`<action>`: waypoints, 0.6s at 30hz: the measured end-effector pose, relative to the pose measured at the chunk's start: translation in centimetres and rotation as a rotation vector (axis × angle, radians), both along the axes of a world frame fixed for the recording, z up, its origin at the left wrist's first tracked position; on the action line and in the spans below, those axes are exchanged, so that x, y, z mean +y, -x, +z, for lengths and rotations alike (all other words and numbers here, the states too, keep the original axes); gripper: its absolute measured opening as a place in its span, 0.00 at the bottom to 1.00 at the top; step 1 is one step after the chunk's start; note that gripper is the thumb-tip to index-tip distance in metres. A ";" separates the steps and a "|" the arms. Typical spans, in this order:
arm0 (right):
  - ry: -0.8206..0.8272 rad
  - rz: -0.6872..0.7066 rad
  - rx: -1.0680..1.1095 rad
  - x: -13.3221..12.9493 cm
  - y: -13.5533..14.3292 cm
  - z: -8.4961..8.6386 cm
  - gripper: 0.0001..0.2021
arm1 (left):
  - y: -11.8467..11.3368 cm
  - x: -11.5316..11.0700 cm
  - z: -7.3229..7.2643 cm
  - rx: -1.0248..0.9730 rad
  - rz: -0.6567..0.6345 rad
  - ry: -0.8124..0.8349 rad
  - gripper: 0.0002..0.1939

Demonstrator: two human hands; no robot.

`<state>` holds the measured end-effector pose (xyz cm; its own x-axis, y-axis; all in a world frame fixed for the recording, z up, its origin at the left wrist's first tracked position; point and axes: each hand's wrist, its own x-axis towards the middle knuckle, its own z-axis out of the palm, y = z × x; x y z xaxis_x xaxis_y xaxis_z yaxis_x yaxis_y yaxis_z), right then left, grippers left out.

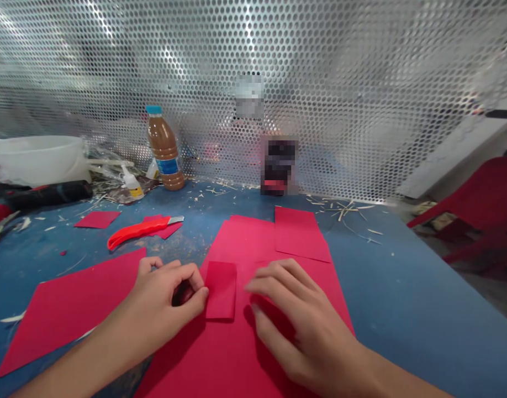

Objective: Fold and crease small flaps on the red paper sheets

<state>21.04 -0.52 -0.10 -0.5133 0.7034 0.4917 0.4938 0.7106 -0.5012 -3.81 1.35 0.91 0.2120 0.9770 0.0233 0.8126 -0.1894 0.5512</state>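
Note:
A small folded piece of red paper (221, 291) lies over larger red sheets (253, 354) in front of me. My left hand (170, 296) pinches its left edge between thumb and forefinger. Just to the right of the folded piece, my right hand (295, 320) hovers over the large sheet, fingers curved, with a gap between thumb and forefinger and nothing held. Another red rectangle (301, 235) rests at the far right end of the sheets. Left of my left hand is a separate red sheet (88, 304), partly covered by my forearm.
A red-handled cutter (141, 231) lies on red scraps at left, blade exposed. Behind it stand a glue bottle (132, 183), a brown-filled plastic bottle (165, 149) and a white tub (38, 160). A perforated metal panel (340, 83) bounds the blue table (402, 287) at the back.

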 end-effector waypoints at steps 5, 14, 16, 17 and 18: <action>-0.084 0.077 -0.280 0.4 -0.2 0.0 0.20 | -0.1 0.1 0.3 0.025 0.010 -0.009 0.12; -0.043 0.142 -0.427 0.7 -0.7 0.0 0.19 | -0.1 -0.1 0.6 0.206 -0.045 0.065 0.14; -0.039 0.158 -0.439 0.9 -0.8 0.1 0.16 | -0.1 0.0 0.7 0.225 -0.062 0.079 0.14; -0.044 0.167 -0.446 0.9 -0.9 0.1 0.15 | -0.1 0.1 0.7 0.231 -0.069 0.081 0.14; -0.053 0.177 -0.456 1.0 -1.0 0.2 0.14 | 0.0 0.1 0.7 0.236 -0.077 0.079 0.14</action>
<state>22.01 0.52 0.11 -0.7939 0.5661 0.2221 0.5238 0.8221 -0.2232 -3.77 1.48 1.58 0.2762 0.9546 -0.1116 0.9052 -0.2194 0.3639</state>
